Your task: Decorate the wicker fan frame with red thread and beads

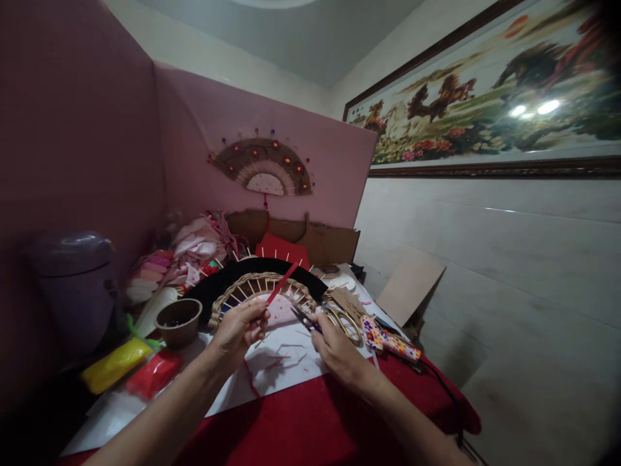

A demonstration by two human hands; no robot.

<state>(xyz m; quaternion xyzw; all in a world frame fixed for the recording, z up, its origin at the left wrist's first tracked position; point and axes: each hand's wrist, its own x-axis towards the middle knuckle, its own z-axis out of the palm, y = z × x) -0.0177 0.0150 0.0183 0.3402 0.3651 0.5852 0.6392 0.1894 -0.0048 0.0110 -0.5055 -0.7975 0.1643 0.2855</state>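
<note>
My left hand (245, 323) pinches the lower end of a narrow red strip (283, 283), which slants up to the right. My right hand (334, 346) is closed around a small dark tool with two pointed blades (301, 316); whether it is scissors or pliers, I cannot tell. The blades are apart, below and right of the strip. Behind both hands lies a half-round fan with a woven rope rim (237, 283), pale sticks, a black band (266, 264) and a pink dotted centre (280, 310). My left fingers partly cover it.
Gold-handled scissors (350, 325) and a flower-patterned glue gun (391, 342) lie at right. A brown bowl (178, 323) and yellow (116, 364) and red packets (154, 374) are at left. Stick scraps cover white paper (233, 395). A finished-looking fan (264, 158) hangs on the pink board.
</note>
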